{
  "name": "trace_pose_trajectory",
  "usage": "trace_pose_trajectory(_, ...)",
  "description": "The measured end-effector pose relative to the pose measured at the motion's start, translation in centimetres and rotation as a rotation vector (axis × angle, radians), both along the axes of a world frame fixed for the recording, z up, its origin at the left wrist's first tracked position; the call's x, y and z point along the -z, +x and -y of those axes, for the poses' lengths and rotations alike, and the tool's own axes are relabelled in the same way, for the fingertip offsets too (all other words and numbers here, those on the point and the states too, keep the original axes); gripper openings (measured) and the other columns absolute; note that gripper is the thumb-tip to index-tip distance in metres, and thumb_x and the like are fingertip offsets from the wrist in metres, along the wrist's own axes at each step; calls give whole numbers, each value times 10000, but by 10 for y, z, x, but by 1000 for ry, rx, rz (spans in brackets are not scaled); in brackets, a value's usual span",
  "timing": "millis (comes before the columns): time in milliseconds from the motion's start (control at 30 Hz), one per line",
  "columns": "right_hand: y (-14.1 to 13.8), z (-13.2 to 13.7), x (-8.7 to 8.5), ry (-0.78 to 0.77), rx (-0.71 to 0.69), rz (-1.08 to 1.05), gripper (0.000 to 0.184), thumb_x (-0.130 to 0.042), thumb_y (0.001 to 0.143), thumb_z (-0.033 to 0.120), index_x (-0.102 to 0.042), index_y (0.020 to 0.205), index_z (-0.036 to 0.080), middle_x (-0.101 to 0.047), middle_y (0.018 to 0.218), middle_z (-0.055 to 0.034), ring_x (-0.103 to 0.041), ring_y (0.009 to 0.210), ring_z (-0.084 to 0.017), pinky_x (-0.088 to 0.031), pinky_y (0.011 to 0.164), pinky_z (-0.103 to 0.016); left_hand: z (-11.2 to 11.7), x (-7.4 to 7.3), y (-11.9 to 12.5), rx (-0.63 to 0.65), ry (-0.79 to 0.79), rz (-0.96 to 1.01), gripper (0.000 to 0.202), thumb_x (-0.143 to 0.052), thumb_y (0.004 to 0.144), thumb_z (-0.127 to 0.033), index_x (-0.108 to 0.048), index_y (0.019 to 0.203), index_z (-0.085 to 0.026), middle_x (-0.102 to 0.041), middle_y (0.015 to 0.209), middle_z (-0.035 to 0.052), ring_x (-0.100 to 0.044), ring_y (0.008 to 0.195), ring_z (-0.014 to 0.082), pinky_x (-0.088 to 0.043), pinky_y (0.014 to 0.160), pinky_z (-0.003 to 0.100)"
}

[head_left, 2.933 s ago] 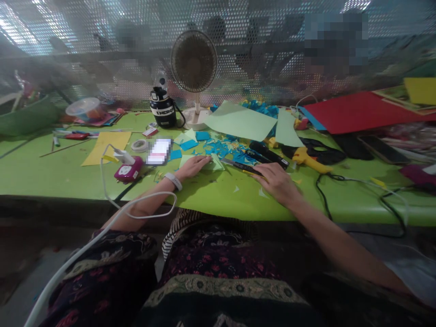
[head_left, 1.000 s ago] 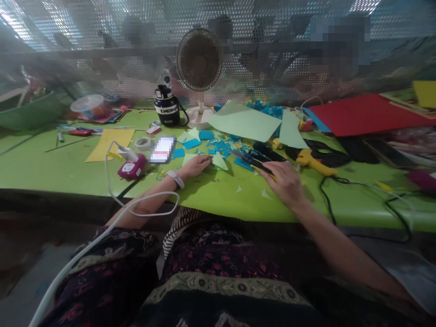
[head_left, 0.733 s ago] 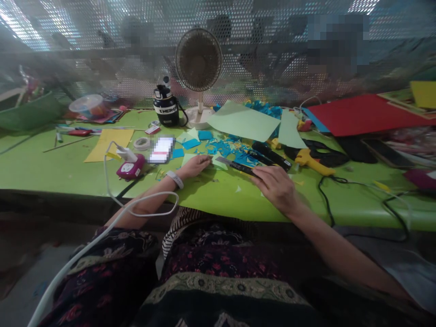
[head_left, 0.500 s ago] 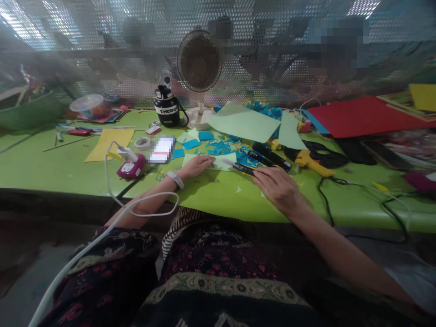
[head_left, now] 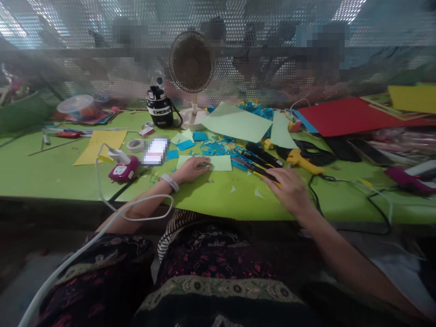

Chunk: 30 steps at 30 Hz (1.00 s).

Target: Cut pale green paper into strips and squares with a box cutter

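- Our left hand [head_left: 190, 168] lies palm down with the fingers stretched out flat. It grips nothing and presses on the near left end of a small pale green paper rectangle [head_left: 220, 162].
- That rectangle lies flat on the green tabletop [head_left: 51, 177], just in front of a litter of blue paper scraps [head_left: 218, 147].
- Our right hand [head_left: 289, 190] rests palm down, with its fingers laid loosely over the rear end of a yellow-and-black utility knife [head_left: 257, 170]. We cannot tell whether they close around the handle.
- The knife points its tip towards the rectangle, near it but not touching.
- Just beyond the knife lies a yellow glue gun [head_left: 301, 159], and its black cord runs off past our right wrist.
- Left of the left hand sit a phone [head_left: 155, 152], a tape roll [head_left: 135, 145] and a pink device [head_left: 122, 171] with a white plug in it.
- At the back stand a small fan [head_left: 191, 63] and a black bottle [head_left: 159, 111].
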State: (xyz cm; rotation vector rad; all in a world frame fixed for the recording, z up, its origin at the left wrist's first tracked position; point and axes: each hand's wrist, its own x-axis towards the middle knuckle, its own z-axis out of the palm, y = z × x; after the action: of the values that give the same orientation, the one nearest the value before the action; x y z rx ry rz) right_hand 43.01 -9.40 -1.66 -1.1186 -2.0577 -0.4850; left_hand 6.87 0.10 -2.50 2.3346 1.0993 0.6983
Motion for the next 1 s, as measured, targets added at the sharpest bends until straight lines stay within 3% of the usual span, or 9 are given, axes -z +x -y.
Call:
trace_pose_trajectory(433, 1, -24, 11, -83, 14, 7, 291, -517, 1053, 380, -735, 1142, 210, -750, 1033, -123, -684, 1024, -294, -569, 922, -496, 2, -1, -2, 25, 24, 1, 351, -611, 935, -386, -739, 1203, -200, -667, 1417, 121, -597, 1355, 289, -427, 1182, 477)
trace_pose_trajectory(800, -10, -24, 7, -96, -53, 14, 262, -563, 1038, 347, -732, 1169, 196, -753, 1062, -128, -688, 1023, -285, -575, 938, -490, 2, 0, -2, 33, 29, 9, 385, -613, 936, -426, -743, 1201, -179, -661, 1414, 154, -603, 1341, 320, -435, 1166, 503)
trace_pose_trajectory(1000, -8, -31, 7, -148, -132, 25, 264, -592, 1025, 370, -739, 1155, 193, -765, 1060, -127, -699, 1016, -277, -583, 932, -486, 2, 1, -2, 28, 39, -24, 390, -613, 937, -415, -731, 1239, -199, -653, 1432, 131, -582, 1366, 304, -413, 1188, 484)
